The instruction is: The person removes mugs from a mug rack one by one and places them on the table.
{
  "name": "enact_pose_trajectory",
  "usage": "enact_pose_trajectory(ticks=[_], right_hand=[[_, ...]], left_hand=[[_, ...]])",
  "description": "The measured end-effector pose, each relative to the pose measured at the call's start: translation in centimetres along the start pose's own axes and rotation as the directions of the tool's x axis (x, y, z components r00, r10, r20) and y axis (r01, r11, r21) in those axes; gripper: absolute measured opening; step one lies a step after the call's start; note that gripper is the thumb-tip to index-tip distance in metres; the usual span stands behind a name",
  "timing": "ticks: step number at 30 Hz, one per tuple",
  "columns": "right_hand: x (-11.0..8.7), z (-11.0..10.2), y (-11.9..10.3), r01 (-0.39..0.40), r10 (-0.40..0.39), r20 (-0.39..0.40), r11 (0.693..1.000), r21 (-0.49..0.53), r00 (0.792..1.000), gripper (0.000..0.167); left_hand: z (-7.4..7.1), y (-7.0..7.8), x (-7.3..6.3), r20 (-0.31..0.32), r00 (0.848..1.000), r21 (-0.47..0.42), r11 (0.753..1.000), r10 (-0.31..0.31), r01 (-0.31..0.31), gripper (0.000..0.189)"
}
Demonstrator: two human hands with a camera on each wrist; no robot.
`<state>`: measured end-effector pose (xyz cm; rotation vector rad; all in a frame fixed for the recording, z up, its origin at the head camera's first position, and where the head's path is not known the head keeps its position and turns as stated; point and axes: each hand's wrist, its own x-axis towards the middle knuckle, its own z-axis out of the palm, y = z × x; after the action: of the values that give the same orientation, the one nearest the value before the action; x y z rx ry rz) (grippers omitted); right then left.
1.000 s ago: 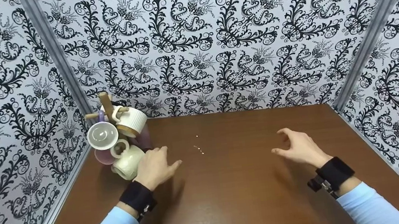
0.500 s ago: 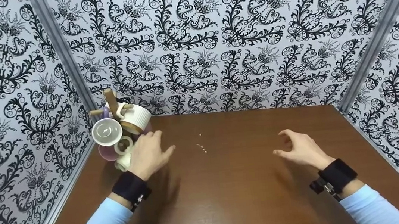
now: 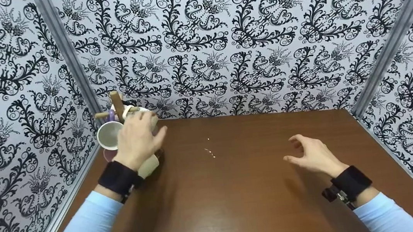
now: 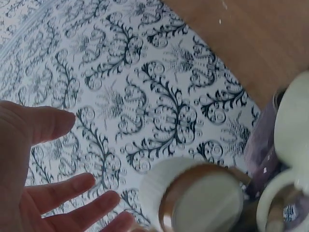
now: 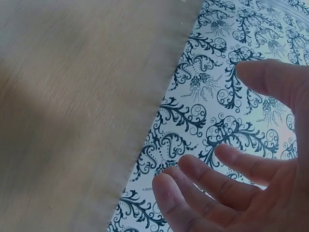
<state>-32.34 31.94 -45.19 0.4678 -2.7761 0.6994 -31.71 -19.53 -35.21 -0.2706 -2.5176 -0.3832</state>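
A wooden mug stand (image 3: 116, 103) hung with several mugs stands at the back left. My left hand (image 3: 137, 139) hovers in front of it, thumb apart from the fingers. Nearest to that hand is a white ribbed mug (image 4: 153, 188) with a brown base band, mostly hidden behind the hand in the head view. The left wrist view shows a gap between this mug and the fingers (image 4: 82, 182). Below the hand hangs a cream mug (image 3: 149, 166). A mug with a pale inside (image 3: 109, 136) faces me on the left. My right hand (image 3: 318, 155) hovers over the table, fingers loosely bent, holding nothing.
The brown wooden table (image 3: 234, 190) has a few small white specks (image 3: 210, 153) near its middle. Patterned panels (image 3: 218, 52) enclose it at the back and both sides. A pink mug (image 3: 110, 154) hangs low on the stand, and a purple mug (image 4: 260, 140) shows beside the cream one.
My left hand has risen from beside the cream mug to in front of the white ribbed mug, uncovering part of the cream one. The right hand has stayed nearly still. The view has shifted slightly.
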Motion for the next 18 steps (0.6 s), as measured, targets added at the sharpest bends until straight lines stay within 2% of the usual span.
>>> enact_pose_trajectory(ticks=[8, 13, 16, 18], right_hand=[[0.5, 0.2, -3.0, 0.018, -0.019, 0.007, 0.996, 0.088, 1.000, 0.058], [1.8, 0.6, -5.2, 0.069, -0.069, -0.007, 0.990, 0.122, 0.998, 0.055], [2.8, 0.9, -6.6, 0.099, -0.098, -0.016, 0.985, 0.144, 0.995, 0.053], [3.5, 1.0, -7.6, 0.115, -0.113, -0.017, 0.979, 0.170, 0.993, 0.052]], left_hand=[[-2.2, -1.9, 1.2, -0.136, 0.991, -0.004, 1.000, 0.003, -0.004, 0.056], [-3.3, -3.5, 1.9, -0.223, 0.974, -0.051, 0.998, -0.039, 0.029, 0.040], [-3.9, -4.6, 2.1, -0.229, 0.970, -0.071, 0.995, -0.081, 0.066, 0.025], [-4.3, -5.3, 2.1, -0.214, 0.971, -0.056, 0.994, -0.106, 0.096, 0.021]])
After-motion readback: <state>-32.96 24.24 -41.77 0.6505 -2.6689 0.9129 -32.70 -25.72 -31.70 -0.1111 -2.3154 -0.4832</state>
